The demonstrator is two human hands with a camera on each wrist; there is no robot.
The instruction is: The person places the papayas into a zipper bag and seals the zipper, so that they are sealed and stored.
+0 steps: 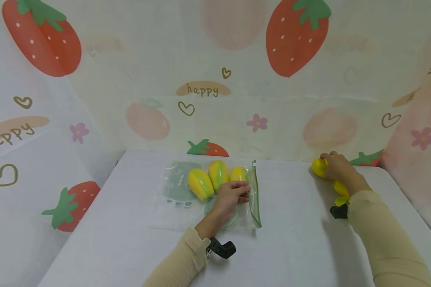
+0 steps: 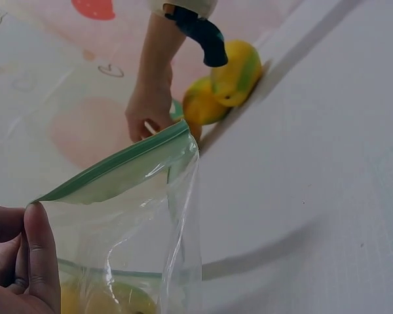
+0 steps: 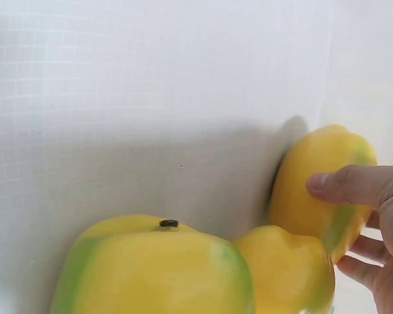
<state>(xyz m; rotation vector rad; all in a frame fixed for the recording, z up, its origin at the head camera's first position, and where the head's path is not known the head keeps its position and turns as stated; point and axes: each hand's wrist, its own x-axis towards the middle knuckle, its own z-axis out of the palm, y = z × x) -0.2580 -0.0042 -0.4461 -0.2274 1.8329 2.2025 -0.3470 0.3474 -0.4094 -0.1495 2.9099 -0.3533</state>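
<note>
My left hand pinches the green zip edge of a clear zip-top bag, holding its mouth raised and parted in the left wrist view. Three yellow papayas with green streaks lie in the bag: a left one, a middle one and a right one. At the far right of the table, my right hand grips another papaya, thumb on one side and fingers on the other. Beside that lie a smaller-looking papaya and a closer one, partly behind my right forearm in the head view.
A white-covered table carries everything. Behind it hangs a cloth backdrop printed with strawberries, hearts and flowers, which also runs along both sides. A black wrist-camera mount sticks out from my left cuff.
</note>
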